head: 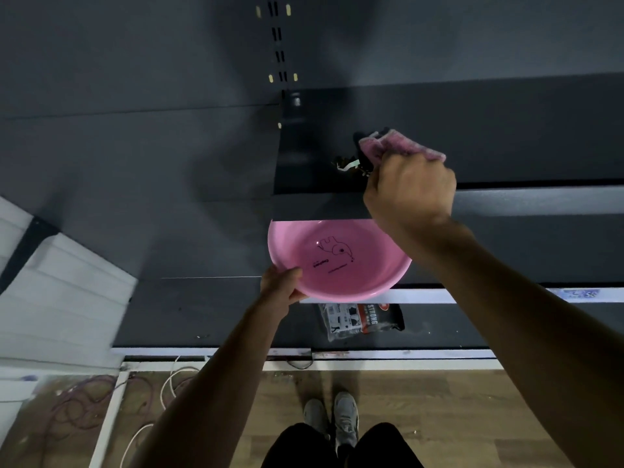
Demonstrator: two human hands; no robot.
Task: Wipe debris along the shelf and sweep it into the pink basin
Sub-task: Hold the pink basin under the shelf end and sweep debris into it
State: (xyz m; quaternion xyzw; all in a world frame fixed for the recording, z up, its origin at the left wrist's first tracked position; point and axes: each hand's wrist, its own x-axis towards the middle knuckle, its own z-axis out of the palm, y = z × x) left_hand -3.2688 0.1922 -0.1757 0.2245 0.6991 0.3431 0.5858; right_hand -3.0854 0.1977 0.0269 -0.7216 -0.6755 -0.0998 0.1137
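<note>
The pink basin [337,261], with an elephant drawing inside, is held just under the front edge of a dark shelf [506,146]. My left hand [280,287] grips its near-left rim. My right hand [410,187] grips a pink cloth [398,148] pressed on the shelf top near the shelf's left end. A small heap of debris [347,163], dark bits and a pale scrap, lies on the shelf just left of the cloth, above the basin. The basin's inside looks bare.
Lower dark shelves [506,244] with white front strips step out below. A packaged item [361,320] lies on a lower shelf under the basin. Loose cables [169,383] run over the wooden floor at left. White panels [60,282] lean at the far left. My shoes [332,420] stand below.
</note>
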